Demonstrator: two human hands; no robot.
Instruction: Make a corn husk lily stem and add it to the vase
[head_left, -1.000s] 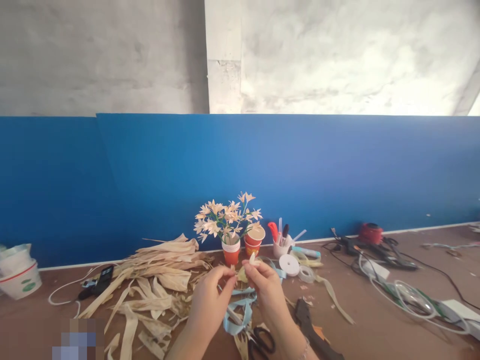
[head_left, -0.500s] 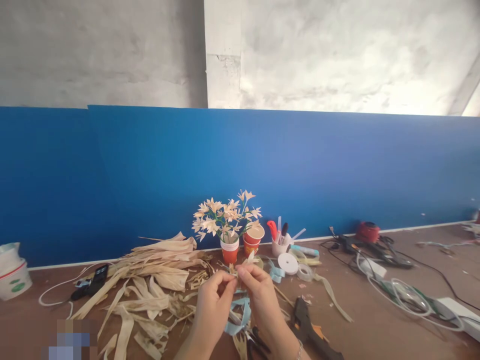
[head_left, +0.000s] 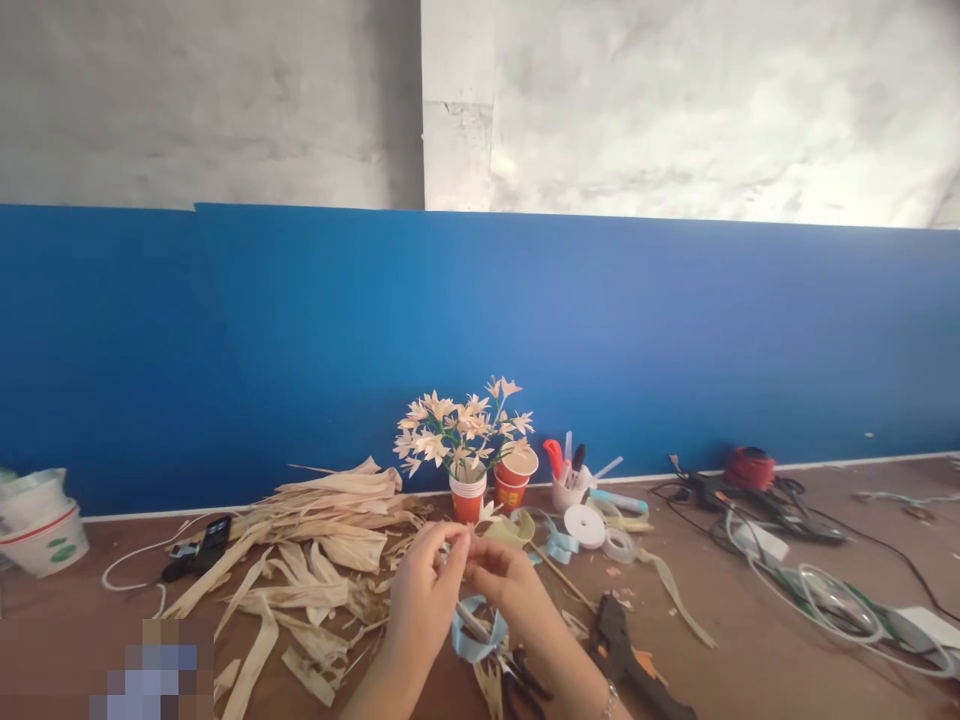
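From here I see the right hand (head_left: 504, 575) pinch a pale petaled piece (head_left: 489, 512), the left hand (head_left: 427, 582) beside it pinched narrow.

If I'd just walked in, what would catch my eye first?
Probably the pale flowers standing in a red-and-white cup before the blue panel. Just in front, the left hand and right hand are close together, pale petals showing beyond them. Dried strips lie heaped to their left.
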